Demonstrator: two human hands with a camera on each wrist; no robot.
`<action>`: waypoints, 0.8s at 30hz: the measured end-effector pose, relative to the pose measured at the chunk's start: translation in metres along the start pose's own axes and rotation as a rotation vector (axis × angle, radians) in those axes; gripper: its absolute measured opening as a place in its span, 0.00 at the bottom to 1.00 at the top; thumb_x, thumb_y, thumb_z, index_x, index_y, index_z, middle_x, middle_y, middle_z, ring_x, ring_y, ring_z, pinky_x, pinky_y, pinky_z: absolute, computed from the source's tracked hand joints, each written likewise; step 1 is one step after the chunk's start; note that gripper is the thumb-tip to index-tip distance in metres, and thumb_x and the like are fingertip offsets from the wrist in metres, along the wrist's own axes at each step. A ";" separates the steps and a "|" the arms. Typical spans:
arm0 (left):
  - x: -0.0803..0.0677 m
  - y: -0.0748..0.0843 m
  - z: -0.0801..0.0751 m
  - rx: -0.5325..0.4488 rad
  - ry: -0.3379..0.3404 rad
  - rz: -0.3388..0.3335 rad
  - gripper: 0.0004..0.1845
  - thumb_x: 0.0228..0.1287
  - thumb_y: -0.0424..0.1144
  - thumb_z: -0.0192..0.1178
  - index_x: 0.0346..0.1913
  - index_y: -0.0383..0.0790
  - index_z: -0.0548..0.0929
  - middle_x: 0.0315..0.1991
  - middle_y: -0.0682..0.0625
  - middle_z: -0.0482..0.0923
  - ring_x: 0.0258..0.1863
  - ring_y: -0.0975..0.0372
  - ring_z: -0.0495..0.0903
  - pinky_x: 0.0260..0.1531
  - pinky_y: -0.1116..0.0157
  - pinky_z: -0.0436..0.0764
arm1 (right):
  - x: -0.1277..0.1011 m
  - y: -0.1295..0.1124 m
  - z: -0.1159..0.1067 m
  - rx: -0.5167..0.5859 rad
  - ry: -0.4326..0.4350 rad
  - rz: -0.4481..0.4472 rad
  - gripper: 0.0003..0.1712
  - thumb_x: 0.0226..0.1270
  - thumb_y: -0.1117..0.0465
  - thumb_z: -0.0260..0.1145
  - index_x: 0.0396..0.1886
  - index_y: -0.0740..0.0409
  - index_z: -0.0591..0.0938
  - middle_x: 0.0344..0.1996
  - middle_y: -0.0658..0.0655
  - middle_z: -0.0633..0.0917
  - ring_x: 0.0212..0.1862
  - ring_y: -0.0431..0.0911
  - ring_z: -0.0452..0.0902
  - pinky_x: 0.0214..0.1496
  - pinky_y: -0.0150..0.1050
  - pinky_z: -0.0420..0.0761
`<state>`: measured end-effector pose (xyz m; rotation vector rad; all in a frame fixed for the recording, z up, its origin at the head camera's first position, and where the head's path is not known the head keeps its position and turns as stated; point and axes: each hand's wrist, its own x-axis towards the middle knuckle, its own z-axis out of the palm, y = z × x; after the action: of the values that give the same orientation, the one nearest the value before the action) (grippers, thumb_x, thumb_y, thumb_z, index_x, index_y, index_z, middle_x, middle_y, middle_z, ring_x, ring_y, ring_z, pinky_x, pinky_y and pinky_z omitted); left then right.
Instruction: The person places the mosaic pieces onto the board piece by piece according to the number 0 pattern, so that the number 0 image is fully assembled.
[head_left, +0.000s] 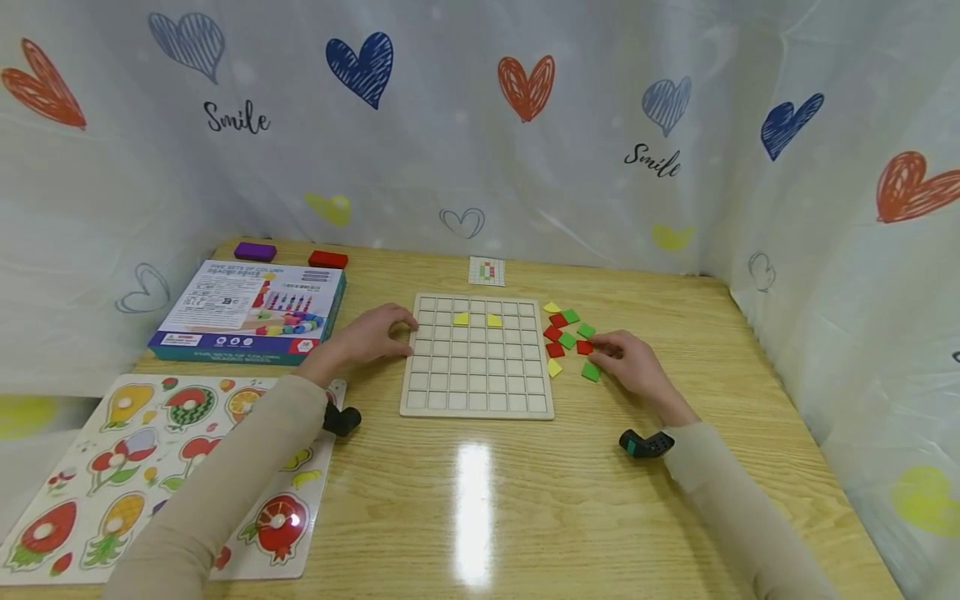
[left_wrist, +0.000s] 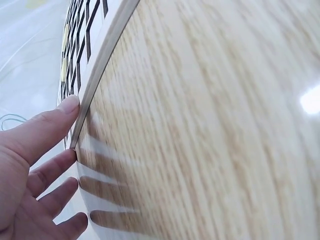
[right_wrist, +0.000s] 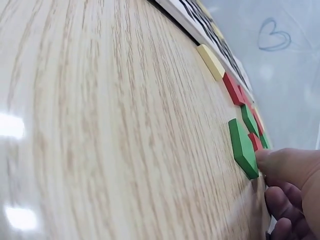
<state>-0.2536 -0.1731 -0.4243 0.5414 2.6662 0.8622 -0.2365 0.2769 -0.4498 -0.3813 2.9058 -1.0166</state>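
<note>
A square wooden grid board (head_left: 477,402) lies flat on the table, with two yellow tiles (head_left: 461,318) in its upper cells. My left hand (head_left: 375,332) touches the board's left edge; in the left wrist view its thumb (left_wrist: 67,106) meets the rim and the other fingers spread beside it. To the right of the board, my right hand (head_left: 633,360) pinches a red tile (head_left: 584,347) at the near side of a loose group. A green tile (head_left: 591,372) lies just in front of that thumb. The hand partly covers the red tile in the right wrist view.
Several red, green and yellow tiles (head_left: 567,341) lie right of the board. Behind it is a small pattern card (head_left: 487,271). At the left are a boxed toy (head_left: 247,312), a fruit puzzle board (head_left: 183,467), a purple block (head_left: 255,252) and a red block (head_left: 327,260).
</note>
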 end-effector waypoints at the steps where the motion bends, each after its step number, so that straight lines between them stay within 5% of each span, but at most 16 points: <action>1: 0.000 0.000 0.000 0.001 0.001 0.003 0.23 0.63 0.40 0.67 0.59 0.37 0.78 0.66 0.39 0.67 0.70 0.45 0.61 0.69 0.46 0.59 | 0.001 0.000 0.000 -0.004 -0.001 -0.004 0.19 0.69 0.60 0.65 0.56 0.62 0.82 0.49 0.63 0.80 0.45 0.53 0.76 0.48 0.47 0.76; 24: 0.001 -0.003 0.001 -0.054 0.030 -0.021 0.22 0.63 0.39 0.67 0.58 0.37 0.77 0.67 0.39 0.66 0.70 0.45 0.59 0.70 0.47 0.57 | 0.005 0.006 0.003 -0.032 -0.010 -0.037 0.18 0.68 0.59 0.67 0.54 0.62 0.83 0.44 0.60 0.80 0.42 0.50 0.74 0.47 0.46 0.75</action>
<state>-0.2544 -0.1745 -0.4275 0.4904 2.6618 0.9408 -0.2419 0.2785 -0.4560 -0.4417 2.9200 -0.9703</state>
